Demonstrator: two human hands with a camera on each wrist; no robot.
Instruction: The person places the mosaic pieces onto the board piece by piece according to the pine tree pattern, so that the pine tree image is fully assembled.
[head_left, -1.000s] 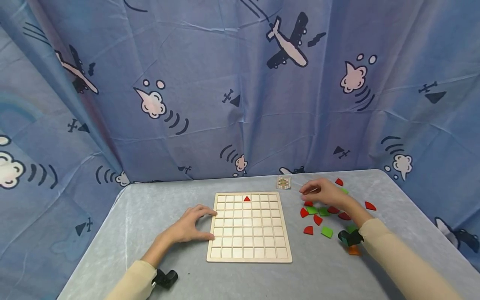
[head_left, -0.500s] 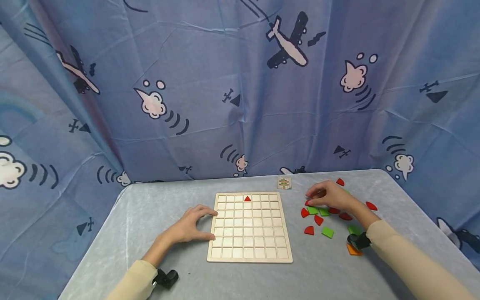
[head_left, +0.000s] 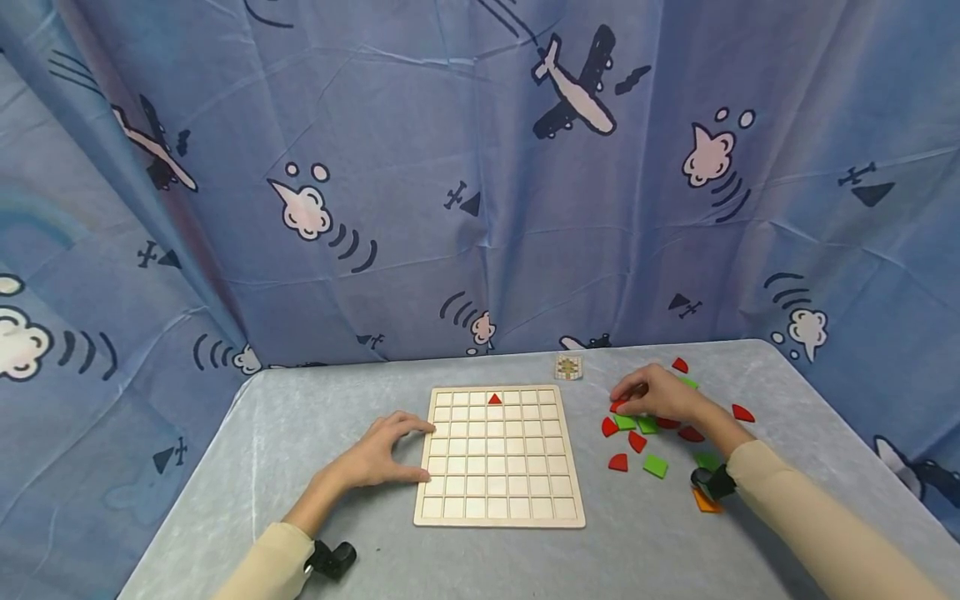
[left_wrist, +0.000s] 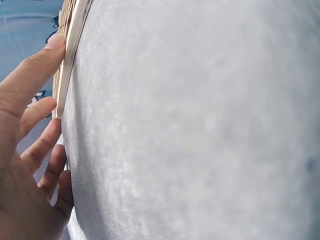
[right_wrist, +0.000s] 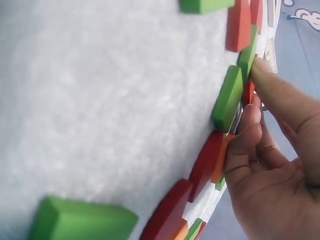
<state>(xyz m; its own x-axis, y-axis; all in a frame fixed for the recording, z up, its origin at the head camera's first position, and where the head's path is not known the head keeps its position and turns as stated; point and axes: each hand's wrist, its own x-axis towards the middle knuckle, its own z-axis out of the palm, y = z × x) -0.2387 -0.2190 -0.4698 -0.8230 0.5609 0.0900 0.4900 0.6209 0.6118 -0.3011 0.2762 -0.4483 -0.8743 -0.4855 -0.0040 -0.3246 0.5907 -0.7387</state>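
Note:
My left hand (head_left: 377, 452) rests at the left edge of a pale wooden grid board (head_left: 497, 460), thumb and fingertips spread along the rim. In the left wrist view its fingers (left_wrist: 42, 145) lie loosely extended against the board's side. One red triangle tile (head_left: 494, 399) sits in the board's top row. To the right of the board, my right hand (head_left: 660, 395) pinches a red tile (head_left: 617, 407) at the near-left of the scattered pieces; the fingers partly hide its shape. Green tiles (right_wrist: 228, 97) lie close by its thumb in the right wrist view.
Several red quarter-round tiles (head_left: 618, 462) and green square tiles (head_left: 655, 466) lie on the grey cloth around the right hand. An orange tile (head_left: 706, 501) is under the right wrist. A small pattern card (head_left: 568, 367) lies behind the board. A blue printed curtain (head_left: 390, 208) hangs behind the table.
My right hand has moved slightly right and down onto the red tile, and its thumb and fingers have closed on it. The left hand and board stay in place.

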